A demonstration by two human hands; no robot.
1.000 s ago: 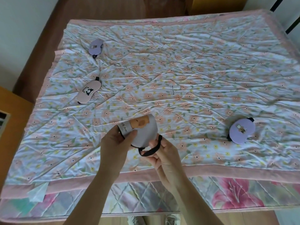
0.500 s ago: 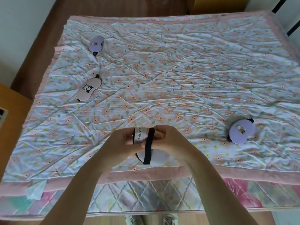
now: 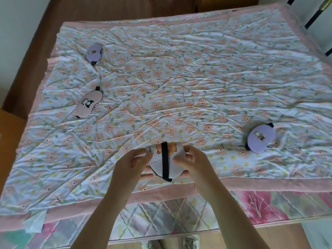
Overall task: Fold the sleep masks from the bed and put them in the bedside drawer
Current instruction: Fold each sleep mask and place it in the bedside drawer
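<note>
A white sleep mask (image 3: pixel 175 163) with an orange cartoon print is folded in half between my hands, its black strap running down over the front. My left hand (image 3: pixel 132 165) grips its left edge and my right hand (image 3: pixel 193 161) grips its right edge, just above the bed's near edge. A pink panda mask (image 3: pixel 88 103) lies flat at the left of the bed. One purple mask (image 3: pixel 93 52) lies at the far left, another purple mask (image 3: pixel 260 139) at the right. No drawer shows.
The flowered quilt (image 3: pixel 179 78) with a pink border covers the bed. A wooden piece of furniture (image 3: pixel 9 133) stands at the left edge. Dark floor runs along the left and far sides. Black metal bars (image 3: pixel 316 17) stand at the far right. My shoes (image 3: pixel 190 241) show below.
The white mask went from open in my hands to folded in half. The black strap now lies wrapped down its front, and my hands have shifted right and a little further over the bed.
</note>
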